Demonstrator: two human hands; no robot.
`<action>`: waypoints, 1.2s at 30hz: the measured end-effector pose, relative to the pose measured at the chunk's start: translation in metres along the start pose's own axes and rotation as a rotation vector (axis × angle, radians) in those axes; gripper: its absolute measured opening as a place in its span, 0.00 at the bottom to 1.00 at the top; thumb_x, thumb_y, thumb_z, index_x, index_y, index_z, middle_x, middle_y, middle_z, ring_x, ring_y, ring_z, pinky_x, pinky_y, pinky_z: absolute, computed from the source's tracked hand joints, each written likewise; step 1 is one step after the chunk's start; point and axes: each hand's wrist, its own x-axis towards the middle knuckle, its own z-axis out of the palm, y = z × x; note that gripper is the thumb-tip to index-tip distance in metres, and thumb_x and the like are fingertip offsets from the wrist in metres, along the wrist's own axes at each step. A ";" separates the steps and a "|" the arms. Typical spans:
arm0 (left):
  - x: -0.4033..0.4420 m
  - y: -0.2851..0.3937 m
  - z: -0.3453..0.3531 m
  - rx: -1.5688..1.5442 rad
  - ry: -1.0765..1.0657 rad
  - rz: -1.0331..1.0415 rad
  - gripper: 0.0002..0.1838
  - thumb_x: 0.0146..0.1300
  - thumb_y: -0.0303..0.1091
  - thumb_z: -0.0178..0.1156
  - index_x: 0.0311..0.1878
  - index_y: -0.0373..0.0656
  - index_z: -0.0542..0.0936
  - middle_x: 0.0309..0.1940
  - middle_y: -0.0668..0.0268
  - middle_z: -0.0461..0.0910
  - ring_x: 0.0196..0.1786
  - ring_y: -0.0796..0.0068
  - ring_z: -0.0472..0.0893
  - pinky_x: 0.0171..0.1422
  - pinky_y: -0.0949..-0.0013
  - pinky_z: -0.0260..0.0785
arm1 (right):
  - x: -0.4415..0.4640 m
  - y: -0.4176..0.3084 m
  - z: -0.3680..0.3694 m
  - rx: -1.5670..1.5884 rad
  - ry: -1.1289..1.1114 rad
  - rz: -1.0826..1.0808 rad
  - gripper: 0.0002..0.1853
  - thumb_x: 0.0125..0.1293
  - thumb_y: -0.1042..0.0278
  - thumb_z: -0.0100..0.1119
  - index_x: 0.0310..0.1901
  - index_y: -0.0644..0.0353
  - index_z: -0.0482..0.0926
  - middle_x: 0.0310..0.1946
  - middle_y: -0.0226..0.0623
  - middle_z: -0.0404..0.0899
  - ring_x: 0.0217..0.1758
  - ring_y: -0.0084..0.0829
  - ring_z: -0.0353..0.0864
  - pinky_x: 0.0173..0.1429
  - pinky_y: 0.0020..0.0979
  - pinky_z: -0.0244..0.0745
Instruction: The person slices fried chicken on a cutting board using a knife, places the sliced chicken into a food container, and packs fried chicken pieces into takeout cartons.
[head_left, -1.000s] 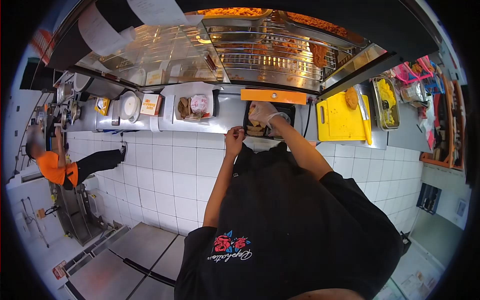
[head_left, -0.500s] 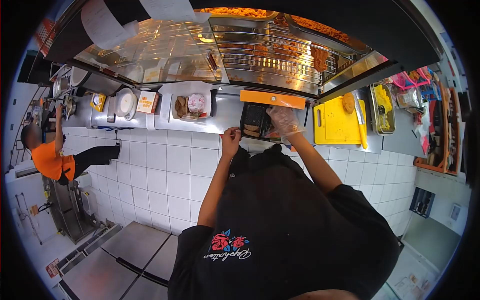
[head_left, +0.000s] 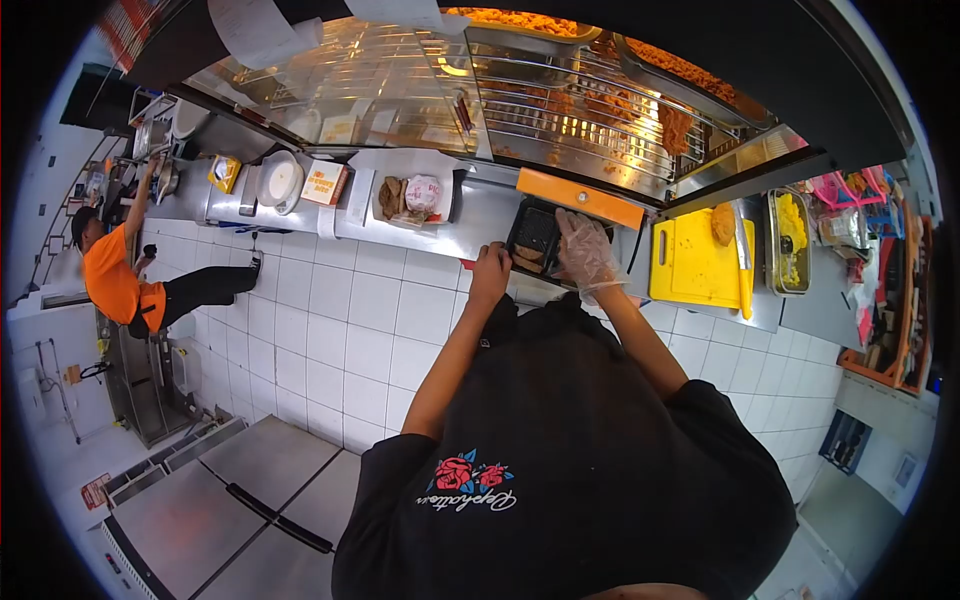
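Observation:
On the steel counter in front of me is a black tray [head_left: 535, 228], with brown food pieces [head_left: 527, 256] at its near end. My right hand [head_left: 588, 254], in a clear plastic glove, lies over the tray's right side with its fingers stretched out; what is under the palm is hidden. At the tray's near left corner, my left hand [head_left: 490, 272] is bare with its fingers closed, and a bit of something red shows beside it. An orange bar [head_left: 581, 198] runs just behind the tray.
To the right lie a yellow cutting board [head_left: 695, 262], a knife [head_left: 742, 255] and a metal tray of yellow food [head_left: 791, 240]. Left stand a lined food box [head_left: 412, 198] and a small carton [head_left: 326, 182]. A heated glass cabinet rises behind. A co-worker [head_left: 115, 275] stands far left.
My gloved right hand has moved from the food inside the tray to its right side, and its fingers have spread. My left hand stays by the near left corner. The camera view has shifted and tilted.

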 end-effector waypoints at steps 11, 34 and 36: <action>-0.002 0.020 -0.009 0.079 -0.020 -0.086 0.11 0.69 0.27 0.54 0.49 0.30 0.76 0.42 0.41 0.80 0.43 0.38 0.82 0.50 0.46 0.76 | 0.013 0.007 0.009 0.130 -0.169 -0.095 0.30 0.70 0.55 0.53 0.68 0.66 0.71 0.72 0.51 0.68 0.78 0.48 0.63 0.80 0.51 0.56; 0.007 -0.155 -0.178 -0.557 -0.602 0.125 0.18 0.80 0.39 0.53 0.44 0.32 0.82 0.37 0.59 0.83 0.43 0.74 0.83 0.52 0.65 0.76 | 0.024 -0.194 0.059 0.633 0.168 -0.052 0.14 0.60 0.82 0.61 0.46 0.57 0.85 0.51 0.39 0.86 0.57 0.44 0.84 0.63 0.41 0.78; 0.006 -0.224 -0.214 -0.656 -0.539 0.024 0.19 0.81 0.37 0.51 0.37 0.33 0.83 0.34 0.62 0.84 0.42 0.73 0.84 0.54 0.66 0.75 | 0.023 -0.217 0.090 0.673 0.185 0.103 0.12 0.63 0.81 0.62 0.46 0.56 0.85 0.46 0.38 0.88 0.53 0.39 0.87 0.58 0.39 0.80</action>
